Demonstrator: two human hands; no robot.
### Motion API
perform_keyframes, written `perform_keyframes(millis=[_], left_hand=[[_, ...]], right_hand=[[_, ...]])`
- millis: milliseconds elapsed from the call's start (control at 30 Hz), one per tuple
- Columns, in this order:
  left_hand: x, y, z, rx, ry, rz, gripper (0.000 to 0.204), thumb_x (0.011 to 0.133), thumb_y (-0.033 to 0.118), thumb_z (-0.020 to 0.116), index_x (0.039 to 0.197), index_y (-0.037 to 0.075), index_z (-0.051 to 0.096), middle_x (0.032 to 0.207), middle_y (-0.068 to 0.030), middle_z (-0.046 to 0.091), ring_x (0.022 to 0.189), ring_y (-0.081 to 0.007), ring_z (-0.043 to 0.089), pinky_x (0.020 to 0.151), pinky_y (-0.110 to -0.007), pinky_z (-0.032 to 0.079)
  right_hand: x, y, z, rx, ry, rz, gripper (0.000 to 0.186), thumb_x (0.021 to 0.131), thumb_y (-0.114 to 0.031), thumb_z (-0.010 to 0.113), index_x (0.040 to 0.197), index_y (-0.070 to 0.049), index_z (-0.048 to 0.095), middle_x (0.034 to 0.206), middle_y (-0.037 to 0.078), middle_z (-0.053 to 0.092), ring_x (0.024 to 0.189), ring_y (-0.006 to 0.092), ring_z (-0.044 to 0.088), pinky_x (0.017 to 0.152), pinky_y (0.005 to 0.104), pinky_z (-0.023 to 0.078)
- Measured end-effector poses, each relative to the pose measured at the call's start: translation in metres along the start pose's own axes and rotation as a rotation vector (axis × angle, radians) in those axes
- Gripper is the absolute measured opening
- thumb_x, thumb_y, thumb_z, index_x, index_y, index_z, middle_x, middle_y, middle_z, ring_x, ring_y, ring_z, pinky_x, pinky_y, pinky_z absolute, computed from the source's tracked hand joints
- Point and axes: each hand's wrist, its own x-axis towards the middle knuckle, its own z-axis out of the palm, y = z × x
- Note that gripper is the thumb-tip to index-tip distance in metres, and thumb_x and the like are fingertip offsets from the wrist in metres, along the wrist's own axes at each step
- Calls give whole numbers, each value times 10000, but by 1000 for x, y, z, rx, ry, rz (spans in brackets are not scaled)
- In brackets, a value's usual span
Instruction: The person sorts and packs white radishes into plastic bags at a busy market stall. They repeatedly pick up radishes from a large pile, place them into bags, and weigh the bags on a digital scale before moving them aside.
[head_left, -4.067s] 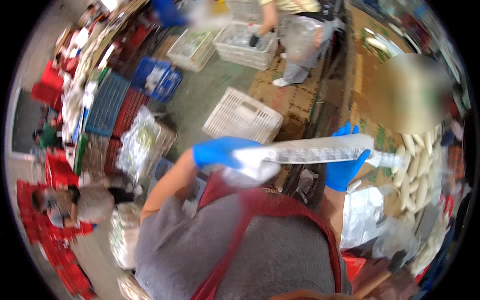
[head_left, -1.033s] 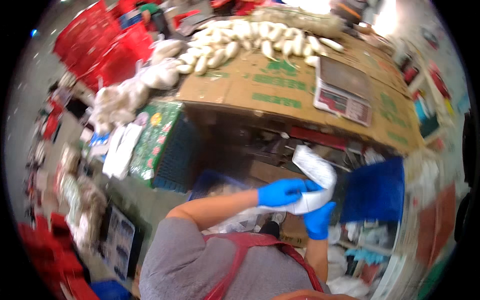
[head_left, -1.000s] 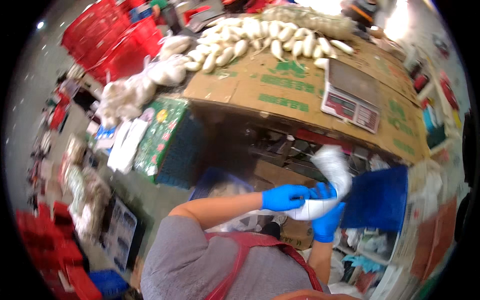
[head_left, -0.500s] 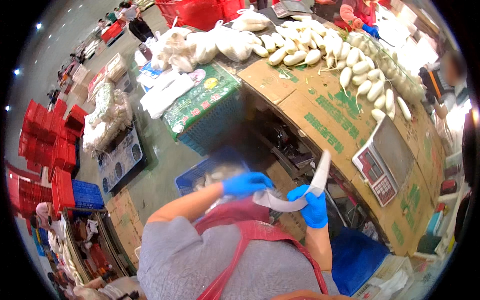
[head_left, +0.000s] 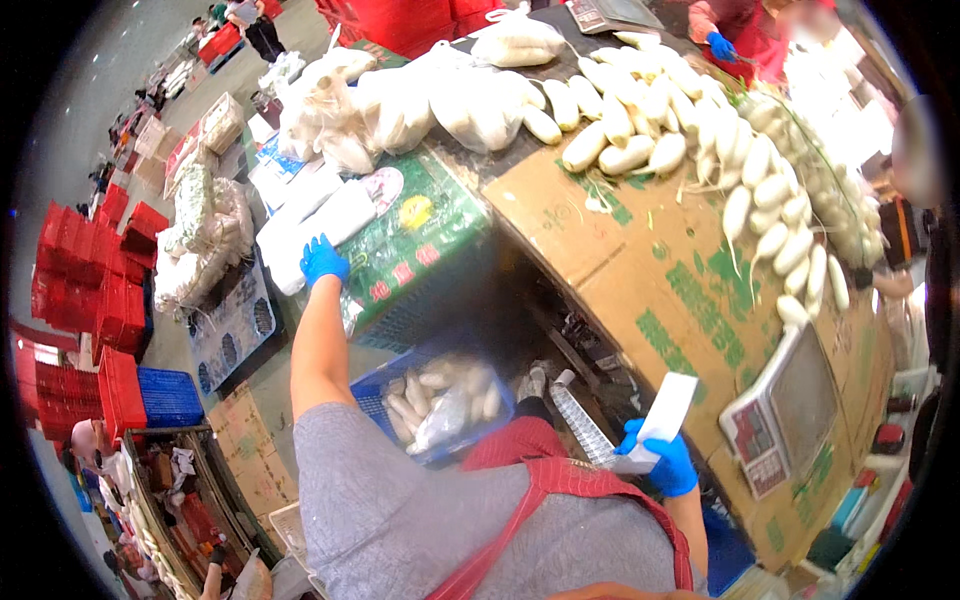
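My left hand, in a blue glove with fingers apart, reaches to the edge of a pile of flat white plastic bags. The pile lies on a green printed cover over a stacked crate. Whether the fingertips touch the bags is hard to tell. In my right hand, also gloved in blue, is a long white strip of labels; its lower length hangs toward my knees. Below and between my arms stands a blue crate with white radishes and a clear plastic bag in it.
A cardboard-covered table carries heaped white radishes and a digital scale. Bagged radishes line its far left. Red crates are stacked at the left, near a blue pallet. Another person's gloved hand is across the table.
My left hand has left the strip and stretched forward and left to the white bags. The strip now hangs from my right hand alone, which has moved slightly right and nearer me.
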Motion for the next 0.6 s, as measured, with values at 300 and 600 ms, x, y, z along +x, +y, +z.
perform_keyframes(millis=[300, 600], left_hand=[[91, -28, 0, 111, -103, 250, 690, 720, 175, 671, 1367, 84, 449, 1298, -175, 549, 1275, -333, 465, 1086, -436, 313], [69, 14, -96, -1025, -653, 149, 332, 780, 123, 611, 1093, 27, 662, 1046, -124, 683, 916, -245, 648, 817, -365, 505]], right_hand=[[130, -40, 30, -110, -85, 280, 450, 831, -133, 611, 1221, 83, 553, 1035, 130, 651, 928, 226, 632, 860, 338, 510], [190, -82, 56, -275, -211, 211, 345, 873, -159, 625, 1135, 63, 600, 941, 105, 653, 886, 199, 627, 851, 332, 493]])
